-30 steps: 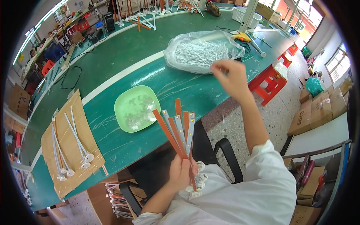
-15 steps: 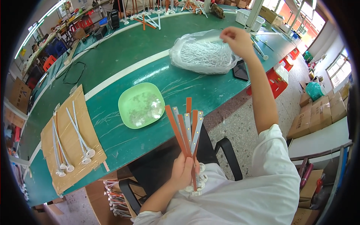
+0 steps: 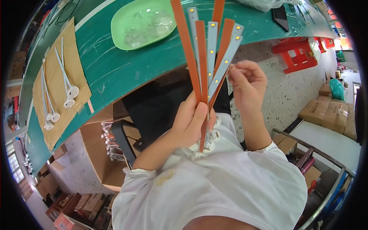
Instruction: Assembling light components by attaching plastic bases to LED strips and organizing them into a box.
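Note:
My left hand grips a fanned bundle of long thin light strips, some showing orange backs and some white faces with small yellow dots. Round white bases hang below the hand against my white shirt. My right hand is close beside the fan on its right, fingers pinched on a small thin white piece near the rightmost strip.
A green plate of small clear parts sits on the green table. Brown cardboard at the left holds several white stick parts with round ends. Red stools and cardboard boxes stand on the floor to the right.
My right hand came back from the clear bag at the far side of the table to the strip bundle. The view has dropped and closed in on my hands.

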A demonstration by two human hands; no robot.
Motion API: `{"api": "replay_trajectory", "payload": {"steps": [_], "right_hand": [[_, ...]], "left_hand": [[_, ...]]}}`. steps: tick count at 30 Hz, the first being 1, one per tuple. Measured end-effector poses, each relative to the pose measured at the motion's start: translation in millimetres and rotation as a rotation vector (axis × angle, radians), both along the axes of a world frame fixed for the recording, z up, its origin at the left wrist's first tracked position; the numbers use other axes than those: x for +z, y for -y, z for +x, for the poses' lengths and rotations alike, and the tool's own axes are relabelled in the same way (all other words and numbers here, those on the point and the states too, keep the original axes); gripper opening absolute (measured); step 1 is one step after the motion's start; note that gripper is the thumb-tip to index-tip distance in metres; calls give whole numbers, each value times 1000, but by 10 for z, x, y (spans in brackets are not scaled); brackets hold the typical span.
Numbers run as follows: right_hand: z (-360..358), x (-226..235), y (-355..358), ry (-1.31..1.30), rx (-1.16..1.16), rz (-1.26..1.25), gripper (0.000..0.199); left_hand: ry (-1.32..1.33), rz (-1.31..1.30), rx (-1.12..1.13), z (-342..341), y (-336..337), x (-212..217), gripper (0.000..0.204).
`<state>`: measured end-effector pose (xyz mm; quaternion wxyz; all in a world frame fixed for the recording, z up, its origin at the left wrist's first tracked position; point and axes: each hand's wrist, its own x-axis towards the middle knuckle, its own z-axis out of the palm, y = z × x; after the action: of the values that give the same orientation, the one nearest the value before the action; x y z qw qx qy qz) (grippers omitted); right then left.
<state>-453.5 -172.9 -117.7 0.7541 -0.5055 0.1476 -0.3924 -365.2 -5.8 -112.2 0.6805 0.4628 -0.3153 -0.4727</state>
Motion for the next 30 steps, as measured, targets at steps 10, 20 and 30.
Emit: {"api": "replay_trajectory", "payload": {"steps": [10,20,30], "right_hand": [[-252,-36,-45,-157,305,-23,16],[-247,493,-143,-126,107,-1059,19],[-124,623,-177,-185,265,-1529,36]], "left_hand": [[-147,-73,-28,-113,4,-123,47],[70,-108,103,-225,85,-172,28],[620,-69,206,-167,5,-235,23]]}}
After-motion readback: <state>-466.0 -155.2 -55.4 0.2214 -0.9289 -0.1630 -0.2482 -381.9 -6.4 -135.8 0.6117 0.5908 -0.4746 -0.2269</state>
